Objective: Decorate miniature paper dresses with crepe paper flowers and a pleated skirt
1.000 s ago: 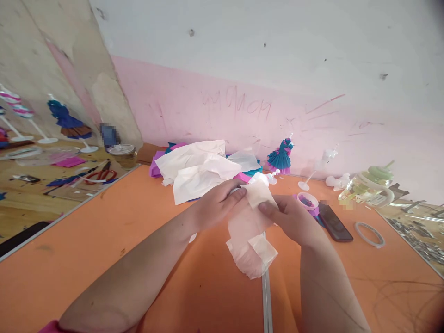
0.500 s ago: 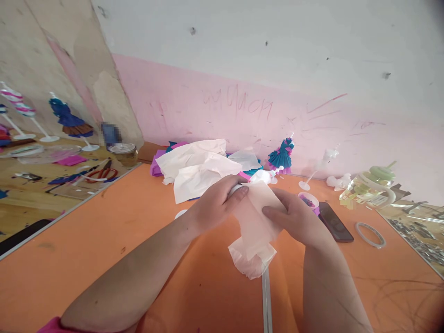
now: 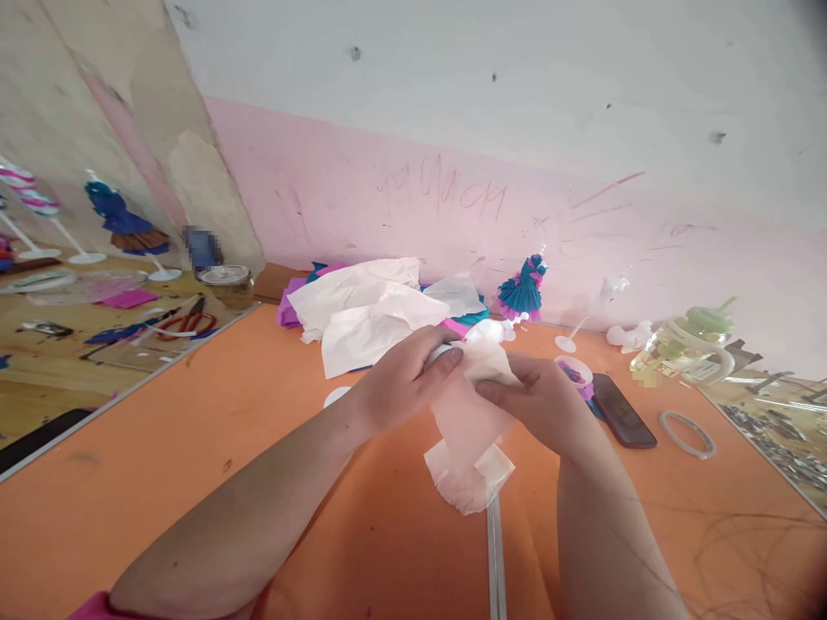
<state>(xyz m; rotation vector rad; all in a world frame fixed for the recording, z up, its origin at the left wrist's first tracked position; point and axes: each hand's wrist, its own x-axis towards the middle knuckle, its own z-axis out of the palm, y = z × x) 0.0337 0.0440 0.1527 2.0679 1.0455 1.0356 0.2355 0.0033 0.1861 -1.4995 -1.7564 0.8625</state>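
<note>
My left hand (image 3: pixel 413 375) is closed round a small white dress-form mannequin (image 3: pixel 489 331) tipped on its side. The mannequin's neck end points right, and a white disc (image 3: pixel 337 396), which looks like its base, shows behind my left wrist. A strip of thin white paper (image 3: pixel 470 422) hangs from the mannequin's body, with a loose crumpled lower end. My right hand (image 3: pixel 526 396) pinches the upper right edge of this paper between thumb and fingers. The fingers of both hands are partly hidden behind the paper and the mannequin.
Crumpled white paper sheets (image 3: pixel 368 314) lie behind my hands. A dressed mannequin (image 3: pixel 522 288), a bare one (image 3: pixel 600 301), a phone (image 3: pixel 624 412), a tape roll (image 3: pixel 687 434) and a bottle (image 3: pixel 685 344) stand or lie rightward. Pliers (image 3: pixel 187 323) lie on the left table.
My right thumb and fingers have shifted slightly left, and the paper's upper part is now folded and bunched at the mannequin. My left hand keeps its hold.
</note>
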